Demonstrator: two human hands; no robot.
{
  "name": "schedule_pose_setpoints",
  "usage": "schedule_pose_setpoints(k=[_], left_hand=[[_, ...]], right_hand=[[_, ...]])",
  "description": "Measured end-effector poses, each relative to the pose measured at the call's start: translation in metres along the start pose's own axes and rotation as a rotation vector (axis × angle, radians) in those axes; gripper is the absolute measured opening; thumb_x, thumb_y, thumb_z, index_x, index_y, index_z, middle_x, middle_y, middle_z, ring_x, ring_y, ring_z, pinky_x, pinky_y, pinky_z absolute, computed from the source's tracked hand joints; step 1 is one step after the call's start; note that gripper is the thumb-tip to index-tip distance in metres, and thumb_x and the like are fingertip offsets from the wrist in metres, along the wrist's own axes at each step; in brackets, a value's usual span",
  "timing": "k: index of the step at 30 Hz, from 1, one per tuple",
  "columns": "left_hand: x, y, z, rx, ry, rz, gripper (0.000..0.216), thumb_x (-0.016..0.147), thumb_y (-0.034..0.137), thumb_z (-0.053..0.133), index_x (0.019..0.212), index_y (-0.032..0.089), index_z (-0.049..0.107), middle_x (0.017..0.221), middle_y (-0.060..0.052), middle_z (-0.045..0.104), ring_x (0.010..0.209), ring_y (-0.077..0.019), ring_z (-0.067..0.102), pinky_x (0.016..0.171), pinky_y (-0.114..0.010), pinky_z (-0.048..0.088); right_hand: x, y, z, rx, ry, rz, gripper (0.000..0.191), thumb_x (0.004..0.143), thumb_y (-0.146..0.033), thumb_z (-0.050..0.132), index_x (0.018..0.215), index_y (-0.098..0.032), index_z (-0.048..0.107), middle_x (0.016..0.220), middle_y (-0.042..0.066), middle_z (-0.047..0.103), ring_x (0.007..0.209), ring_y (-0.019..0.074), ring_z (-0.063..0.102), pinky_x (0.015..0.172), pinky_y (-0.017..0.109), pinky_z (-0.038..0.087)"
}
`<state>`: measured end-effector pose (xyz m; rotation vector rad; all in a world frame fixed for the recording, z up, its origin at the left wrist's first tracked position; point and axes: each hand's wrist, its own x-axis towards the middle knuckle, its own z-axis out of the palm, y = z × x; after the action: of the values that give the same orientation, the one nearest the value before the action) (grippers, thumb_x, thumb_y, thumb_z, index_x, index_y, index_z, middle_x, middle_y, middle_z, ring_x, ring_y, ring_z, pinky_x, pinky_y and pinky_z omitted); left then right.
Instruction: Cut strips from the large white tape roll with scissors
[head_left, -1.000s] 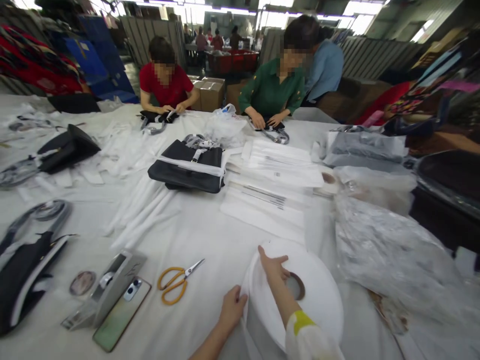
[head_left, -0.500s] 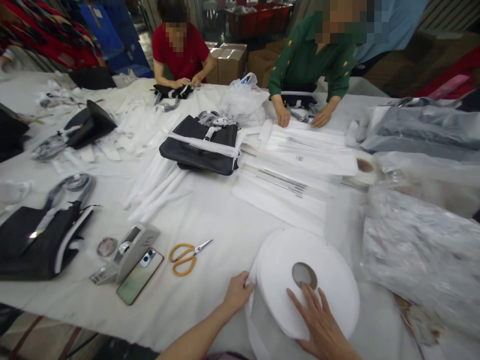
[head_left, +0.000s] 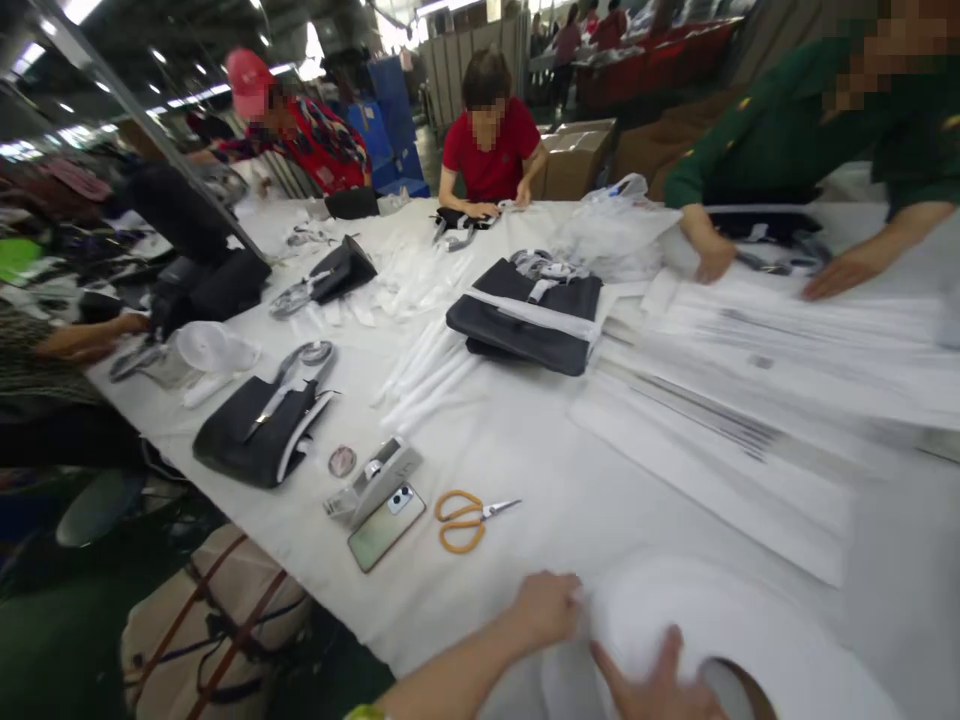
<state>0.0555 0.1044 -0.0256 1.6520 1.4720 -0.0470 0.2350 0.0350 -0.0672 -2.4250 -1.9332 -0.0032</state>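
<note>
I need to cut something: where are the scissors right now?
In the head view the orange-handled scissors lie on the white table, left of centre, just right of the phone and beyond the left hand.

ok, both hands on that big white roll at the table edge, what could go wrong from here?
1. The white roll sits at the near table edge under the left hand and right hand; a shove could tip it off.
2. The phone lies close to the edge and might get knocked to the floor.
3. The scissors lie just beyond the left hand, so loose sheet could snag on them.
</note>
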Motion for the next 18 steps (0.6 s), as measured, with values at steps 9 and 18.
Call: schedule_pose_setpoints(k=[9, 18], left_hand=[[-0.012, -0.063, -0.011, 0.099, -0.042, 0.033, 0.027, 0.09, 0.029, 0.04, 0.107, 0.02, 0.059, 0.1, -0.012, 0.068, 0.098, -0.027, 0.062, 0.084, -0.038, 0.047], [-0.026, -0.072, -0.003, 0.061, -0.003, 0.024, 0.026, 0.092, 0.03, 0.04, 0.106, 0.021, 0.059, 0.1, -0.01, 0.068, 0.098, -0.0256, 0.062, 0.082, -0.034, 0.045]], right_hand=[[0.029, 0.0, -0.044, 0.233, -0.403, 0.04, 0.099, 0.083, -0.068, 0.038, 0.147, 0.001, 0.008, 0.13, 0.031, 0.05, 0.121, 0.0379, 0.05, 0.097, 0.048, 0.041], [-0.048, 0.088, -0.041, -0.022, -0.211, -0.77, 0.103, 0.056, -0.038, 0.073, 0.146, -0.021, 0.027, 0.138, 0.022, 0.042, 0.128, 0.0458, 0.036, 0.106, 0.06, 0.027]])
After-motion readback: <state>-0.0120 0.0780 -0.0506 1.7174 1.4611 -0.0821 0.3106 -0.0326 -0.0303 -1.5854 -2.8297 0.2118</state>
